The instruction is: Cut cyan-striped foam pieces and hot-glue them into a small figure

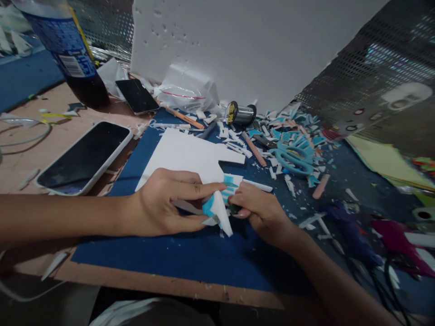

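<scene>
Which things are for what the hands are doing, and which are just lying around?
Seems part of the job: blue-and-white piece in the left hand; dark thing, mostly hidden, in the right hand; blue mat underneath; maybe the scissors, among matching scraps.

Probably lying about: drink bottle; white-edged phone; plastic bag.

I can pass low over the near strip of the blue mat (pixel 170 258); past my right hand (pixel 261 208), scissors (pixel 296 171) and scraps (pixel 306 141) block me, as does the phone (pixel 84 156) near my left hand (pixel 163 199).
</scene>
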`<control>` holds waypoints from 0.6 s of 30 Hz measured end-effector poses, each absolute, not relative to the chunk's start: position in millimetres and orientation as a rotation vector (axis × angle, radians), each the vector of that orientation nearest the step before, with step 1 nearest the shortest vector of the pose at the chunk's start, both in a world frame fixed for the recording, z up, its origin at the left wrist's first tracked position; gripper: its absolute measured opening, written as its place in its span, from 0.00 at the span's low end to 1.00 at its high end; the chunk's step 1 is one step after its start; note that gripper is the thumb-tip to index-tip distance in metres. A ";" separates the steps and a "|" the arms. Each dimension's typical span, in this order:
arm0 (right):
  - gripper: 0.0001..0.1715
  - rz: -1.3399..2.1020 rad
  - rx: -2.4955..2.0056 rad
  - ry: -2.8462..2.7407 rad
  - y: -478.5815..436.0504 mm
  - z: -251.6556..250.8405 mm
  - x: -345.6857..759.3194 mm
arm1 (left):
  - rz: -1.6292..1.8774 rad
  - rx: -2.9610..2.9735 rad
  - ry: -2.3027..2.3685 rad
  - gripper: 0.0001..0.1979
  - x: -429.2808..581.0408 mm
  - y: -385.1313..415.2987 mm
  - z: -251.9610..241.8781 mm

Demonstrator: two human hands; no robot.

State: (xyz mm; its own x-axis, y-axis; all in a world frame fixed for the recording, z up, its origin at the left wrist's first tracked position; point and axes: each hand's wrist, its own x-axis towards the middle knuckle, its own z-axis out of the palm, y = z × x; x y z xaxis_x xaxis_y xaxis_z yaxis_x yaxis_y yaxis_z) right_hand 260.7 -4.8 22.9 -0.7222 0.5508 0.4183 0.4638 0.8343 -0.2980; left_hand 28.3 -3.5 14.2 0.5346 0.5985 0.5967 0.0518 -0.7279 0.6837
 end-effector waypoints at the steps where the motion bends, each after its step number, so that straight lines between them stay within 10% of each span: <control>1: 0.22 0.222 -0.737 -2.515 -4.1 23.3 261.2 | 1.162 2.168 0.528 0.20 28.2 -2.9 14.3; 18: 0.23 0.011 -0.827 -2.553 -2.2 22.3 267.1 | 1.177 2.147 0.616 0.20 30.3 1.9 6.1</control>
